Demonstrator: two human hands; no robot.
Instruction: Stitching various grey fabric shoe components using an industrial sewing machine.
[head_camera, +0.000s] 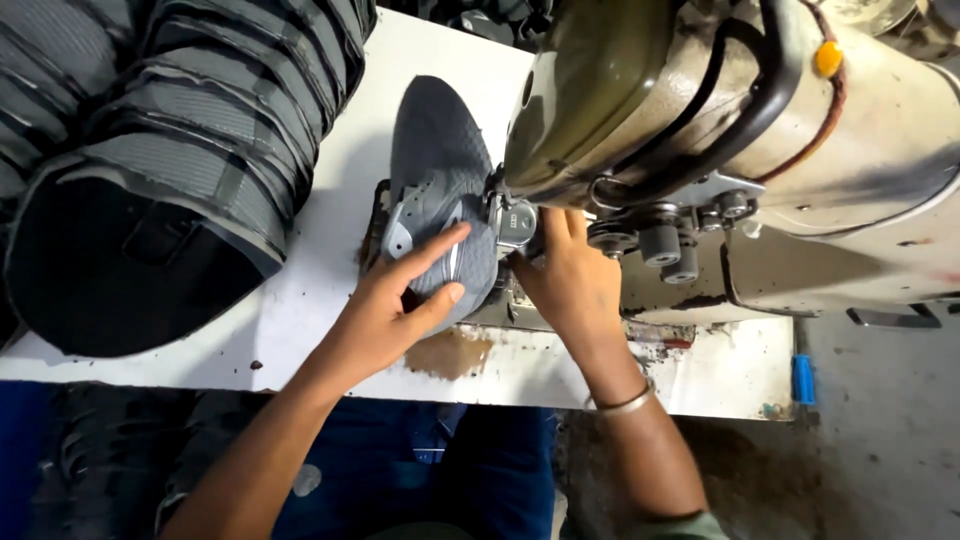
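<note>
thing: grey mesh fabric shoe upper (432, 150) with pale trim
pose: lying flat
place: under left hand's (395, 310) fingers, beside right hand (570, 280)

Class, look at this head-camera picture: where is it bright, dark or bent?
Head view: the white table is brightly lit; the stack of shoe uppers at left falls into deep shadow; the sewing machine bulges from lens distortion; both hands, left hand and right hand, look sharp.

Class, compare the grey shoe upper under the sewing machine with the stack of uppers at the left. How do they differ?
The grey shoe upper lies single and spread on the white table; the stack of uppers is nested and piled. The left hand and right hand touch the single one; the stack lies untouched. Both are grey mesh.
</note>
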